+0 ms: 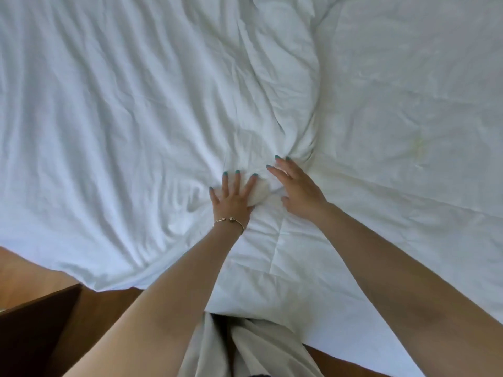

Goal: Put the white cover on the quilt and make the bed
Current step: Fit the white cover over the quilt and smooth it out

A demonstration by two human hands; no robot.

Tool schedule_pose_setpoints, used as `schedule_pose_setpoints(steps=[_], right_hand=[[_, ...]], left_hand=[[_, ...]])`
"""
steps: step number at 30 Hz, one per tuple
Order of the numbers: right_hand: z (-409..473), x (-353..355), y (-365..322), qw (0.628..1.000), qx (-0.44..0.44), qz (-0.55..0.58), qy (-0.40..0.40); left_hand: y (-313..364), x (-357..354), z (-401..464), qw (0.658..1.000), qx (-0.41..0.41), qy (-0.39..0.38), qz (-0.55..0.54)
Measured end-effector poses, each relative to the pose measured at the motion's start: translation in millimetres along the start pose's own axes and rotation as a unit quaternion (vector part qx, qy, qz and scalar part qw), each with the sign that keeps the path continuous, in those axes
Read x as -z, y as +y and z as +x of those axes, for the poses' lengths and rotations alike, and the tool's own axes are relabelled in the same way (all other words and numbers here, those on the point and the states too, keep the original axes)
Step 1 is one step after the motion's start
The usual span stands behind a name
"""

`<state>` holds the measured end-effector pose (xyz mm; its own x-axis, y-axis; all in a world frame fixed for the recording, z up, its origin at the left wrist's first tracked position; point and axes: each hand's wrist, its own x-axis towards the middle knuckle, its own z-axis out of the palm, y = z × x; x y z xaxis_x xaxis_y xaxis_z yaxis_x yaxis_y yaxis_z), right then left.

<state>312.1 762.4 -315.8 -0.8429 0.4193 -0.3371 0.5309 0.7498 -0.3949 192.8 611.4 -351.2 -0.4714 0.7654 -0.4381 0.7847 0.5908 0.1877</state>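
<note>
The wrinkled white cover (109,104) spreads over the left and middle of the bed. The flatter, stitched white quilt (394,110) lies to the right and runs under the cover's bunched edge in the middle. My left hand (233,198), with a thin bracelet on the wrist, presses flat on that bunched fabric with fingers spread; its thumb is hidden by a fold. My right hand (298,191) lies just beside it, fingers straight and pointing up-left, touching the gathered folds where cover and quilt meet.
The bedding's near edge hangs over a wooden floor (114,308). A dark wooden piece of furniture (32,338) stands at the lower left. A greyish-white fold of cloth (253,349) hangs down at the bottom centre between my forearms.
</note>
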Motion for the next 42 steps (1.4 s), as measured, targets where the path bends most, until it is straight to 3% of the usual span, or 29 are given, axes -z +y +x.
schedule_pose_setpoints(steps=[5, 8, 11, 13, 15, 17, 20, 25, 31, 35, 42], right_hand=[[42.6, 10.4, 27.1, 0.992, -0.032, -0.093, 0.075], [54.3, 15.0, 34.6, 0.98, 0.041, -0.062, 0.184], [63.0, 22.6, 24.5, 0.951, 0.125, -0.051, 0.278], [65.8, 23.0, 15.2, 0.955, 0.174, -0.034, 0.24], [64.5, 23.5, 4.8, 0.975, 0.168, -0.011, 0.146], [66.3, 24.0, -7.0, 0.989, 0.134, 0.006, 0.059], [77.4, 22.8, -29.2, 0.989, 0.149, -0.007, 0.008], [97.9, 13.4, -58.2, 0.983, 0.156, -0.024, 0.098], [100.9, 22.0, -67.9, 0.994, 0.111, -0.006, -0.001], [87.5, 25.7, -64.6, 0.999, 0.031, 0.036, 0.011], [121.5, 58.2, -62.5, 0.985, 0.145, -0.039, 0.081]], left_hand=[[-47.7, 24.8, 11.2, 0.968, -0.103, 0.13, -0.187], [-62.7, 33.7, -18.1, 0.959, -0.137, 0.145, -0.203], [-78.2, 25.2, -48.2, 0.964, -0.093, 0.135, -0.208], [-89.5, 21.0, -55.5, 0.963, 0.015, 0.117, -0.242], [-97.3, 25.4, -53.8, 0.94, 0.123, 0.091, -0.305], [-104.4, 32.7, -47.6, 0.926, 0.161, 0.075, -0.334], [-109.7, 41.7, -34.5, 0.954, 0.135, 0.071, -0.257], [-79.8, 60.0, -7.9, 0.978, -0.008, 0.065, -0.199], [-49.5, 79.5, 26.4, 0.988, -0.017, 0.006, -0.153], [-57.6, 90.9, 17.3, 0.964, -0.024, -0.029, -0.262], [-74.8, 114.7, -13.3, 0.926, -0.111, 0.072, -0.354]])
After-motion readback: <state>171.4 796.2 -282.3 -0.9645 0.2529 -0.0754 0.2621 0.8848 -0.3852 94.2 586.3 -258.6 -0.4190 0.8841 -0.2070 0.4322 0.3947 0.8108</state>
